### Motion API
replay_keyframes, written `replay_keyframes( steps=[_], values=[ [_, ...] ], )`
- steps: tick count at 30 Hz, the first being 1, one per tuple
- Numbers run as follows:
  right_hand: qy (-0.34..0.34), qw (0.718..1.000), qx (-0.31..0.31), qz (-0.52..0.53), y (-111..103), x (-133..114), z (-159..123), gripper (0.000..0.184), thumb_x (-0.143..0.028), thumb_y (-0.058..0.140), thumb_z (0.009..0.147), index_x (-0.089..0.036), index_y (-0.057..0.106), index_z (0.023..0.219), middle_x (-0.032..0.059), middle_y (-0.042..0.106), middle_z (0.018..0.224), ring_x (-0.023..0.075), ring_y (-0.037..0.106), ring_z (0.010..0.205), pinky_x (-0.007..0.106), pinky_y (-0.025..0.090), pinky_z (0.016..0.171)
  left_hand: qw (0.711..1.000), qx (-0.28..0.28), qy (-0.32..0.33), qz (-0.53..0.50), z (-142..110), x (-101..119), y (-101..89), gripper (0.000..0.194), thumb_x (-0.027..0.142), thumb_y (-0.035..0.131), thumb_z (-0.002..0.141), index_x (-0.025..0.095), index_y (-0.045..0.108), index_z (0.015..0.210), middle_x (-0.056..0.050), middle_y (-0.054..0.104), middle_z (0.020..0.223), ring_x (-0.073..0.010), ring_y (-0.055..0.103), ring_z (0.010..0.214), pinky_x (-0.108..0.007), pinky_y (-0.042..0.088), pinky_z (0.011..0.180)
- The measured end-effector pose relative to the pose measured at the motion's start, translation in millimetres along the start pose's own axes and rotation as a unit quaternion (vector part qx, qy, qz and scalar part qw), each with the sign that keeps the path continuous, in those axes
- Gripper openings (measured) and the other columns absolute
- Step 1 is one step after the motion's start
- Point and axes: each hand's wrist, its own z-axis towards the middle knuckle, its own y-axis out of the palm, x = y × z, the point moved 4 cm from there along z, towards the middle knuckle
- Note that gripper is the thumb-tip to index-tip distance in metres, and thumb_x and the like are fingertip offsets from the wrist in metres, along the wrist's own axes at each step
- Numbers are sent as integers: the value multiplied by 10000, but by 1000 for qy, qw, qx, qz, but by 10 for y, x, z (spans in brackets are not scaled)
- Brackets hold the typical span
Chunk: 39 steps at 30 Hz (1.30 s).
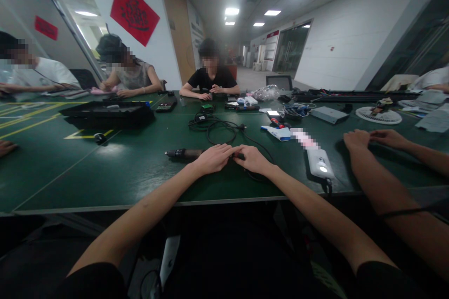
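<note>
My left hand (212, 158) and my right hand (253, 159) meet at the middle of the green table (115, 173), knuckles up, fingers curled over a dark rod-shaped tool (182, 153) that lies on the table. The tool's tip sticks out to the left of my left hand. A black cable (220, 128) loops away from the tool toward the far side. Exactly what the right fingers press on is hidden under the hand.
A white device with a lit spot (320, 163) lies to the right, near a co-worker's two forearms (368, 145). A black tray (107, 113) sits far left. Several people sit across the table among small electronics and a blue-white tool (277, 131).
</note>
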Motion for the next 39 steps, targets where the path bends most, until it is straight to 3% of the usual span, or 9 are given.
replay_keyframes(
  steps=[17,24,32,39],
  values=[
    [-5,1000,1,2,-20,-23,0,38,-220,734,920,-186,737,936,76,736,1104,213,689,968,328,516,894,1000,13,-7,-3,17,-22,2,628,244,459,1045,230,230,1630,-94,618,1200,-257,594,1135,-390,484,979],
    [14,1000,-4,-2,1,3,-4,92,-237,747,915,-172,748,981,79,719,1052,202,680,927,315,509,863,1000,8,5,9,8,-5,-7,576,237,454,1049,265,299,1603,-82,608,1180,-247,599,1106,-378,480,968],
    [-4,1000,-7,-17,10,8,-13,72,-255,734,939,-183,727,947,61,693,1013,190,665,907,293,490,830,999,16,-15,-24,27,-5,-30,429,238,466,1033,198,434,1459,-108,630,1224,-258,598,1149,-401,492,981],
    [-5,1000,-3,-5,1,-5,-8,63,-245,737,934,-189,746,961,72,719,1053,204,679,945,319,514,888,999,6,-1,-31,6,0,-14,643,186,488,982,214,292,1594,-112,626,1264,-264,590,1177,-418,487,1016]
  ],
)
